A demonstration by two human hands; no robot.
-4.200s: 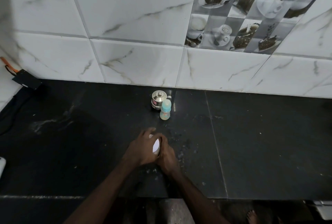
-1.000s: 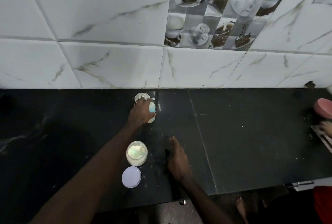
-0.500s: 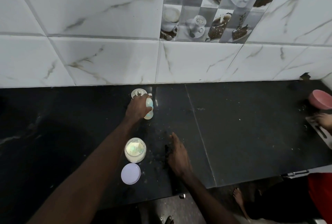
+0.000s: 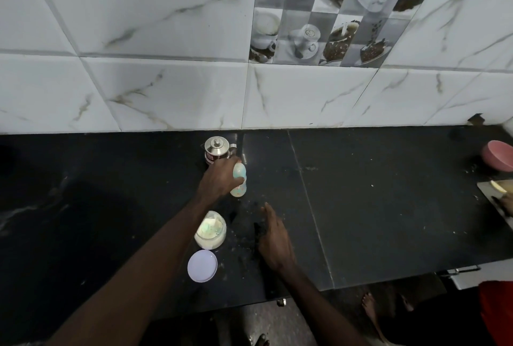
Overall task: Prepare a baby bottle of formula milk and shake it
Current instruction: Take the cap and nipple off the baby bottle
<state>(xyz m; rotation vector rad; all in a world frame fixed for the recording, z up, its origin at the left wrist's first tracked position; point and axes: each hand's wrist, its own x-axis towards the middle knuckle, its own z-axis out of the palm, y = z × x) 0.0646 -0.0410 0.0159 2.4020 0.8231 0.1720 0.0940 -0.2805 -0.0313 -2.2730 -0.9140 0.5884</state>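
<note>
The left hand [image 4: 219, 179] is reaching forward across the black desk [image 4: 374, 207] and gripping the baby bottle [image 4: 238, 188]. Its fingers are curling round the bottle's middle, below the pale blue cap. The bottle is leaning slightly. Its base seems to be touching the desk, though in this dim light I cannot be sure. Just behind that hand, a small steel lidded pot [image 4: 217, 148] is standing close to the marbled wall tiles [image 4: 166, 82].

The right hand [image 4: 273, 237] is lying flat on the desk nearer the front edge, with its fingers stretching out straight toward the bottle and holding nothing.

Between the 2 forearms, 1 open jar of pale formula powder [image 4: 210, 230] is sitting upright, partly tucked under the left forearm. Its round white lid [image 4: 202, 265] is lying flat just in front of it, apart from the jar.

At the far right edge, a pink bowl [image 4: 499, 155] is resting on the desk. Below it, a cutting board [image 4: 491, 193] is poking into view.
</note>
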